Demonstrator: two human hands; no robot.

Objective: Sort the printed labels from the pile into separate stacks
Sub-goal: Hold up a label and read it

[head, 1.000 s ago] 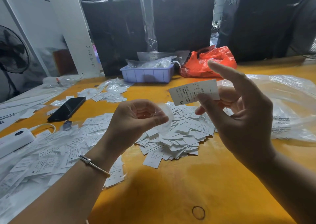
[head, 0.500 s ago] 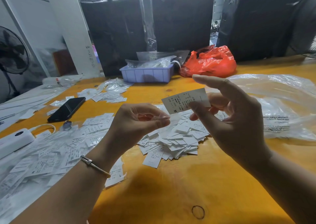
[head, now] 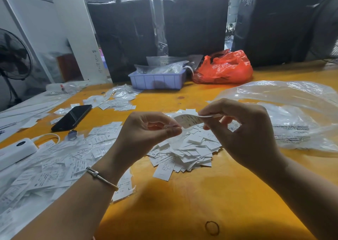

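Note:
A pile of small white printed labels [head: 186,148] lies on the orange table [head: 182,199] under my hands. My right hand [head: 245,133] pinches one bent label [head: 188,120] between thumb and forefinger above the pile. My left hand [head: 146,131] is curled beside it and pinches a small clear plastic sleeve [head: 178,137] at the label's left end. More labels in clear sleeves [head: 54,163] spread over the left of the table, and another group of labels [head: 117,100] lies further back.
A black phone [head: 72,118] and a white power bank [head: 14,151] lie at the left. A lilac tray [head: 157,80] and a red plastic bag [head: 223,67] stand at the back. A big clear bag [head: 292,115] covers the right. A rubber band [head: 212,228] lies near the front edge.
My right hand has come down and left, bringing the label to my left hand's fingertips. The label, held flat before, is now bent. The left hand has stayed nearly still.

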